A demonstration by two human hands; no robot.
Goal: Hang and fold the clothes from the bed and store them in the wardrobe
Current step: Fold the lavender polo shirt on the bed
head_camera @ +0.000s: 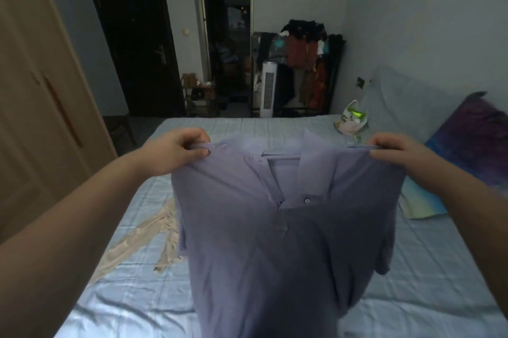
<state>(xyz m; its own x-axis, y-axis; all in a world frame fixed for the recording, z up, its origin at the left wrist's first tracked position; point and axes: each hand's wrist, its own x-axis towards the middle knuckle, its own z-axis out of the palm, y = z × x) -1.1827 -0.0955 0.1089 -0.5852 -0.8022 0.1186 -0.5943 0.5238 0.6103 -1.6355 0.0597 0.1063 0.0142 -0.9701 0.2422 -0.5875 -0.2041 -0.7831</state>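
A lilac polo shirt (264, 241) hangs in the air over the bed (439, 269), front towards me, collar open with one button showing. My left hand (178, 152) pinches its left shoulder and my right hand (395, 152) pinches its right shoulder, holding it stretched wide. A pale bar, perhaps a hanger (280, 156), shows inside the neck opening. A beige garment (145, 238) lies crumpled on the blue sheet to the left, partly hidden behind the shirt. The wooden wardrobe (35, 90) stands at my left, doors closed.
A colourful pillow (467, 150) and a plastic bag (351, 119) lie at the bed's right side. Beyond the bed stand a white tower fan (268, 90), a loaded clothes rack (308, 62), a shoe shelf (199, 95), a dark door and an open doorway.
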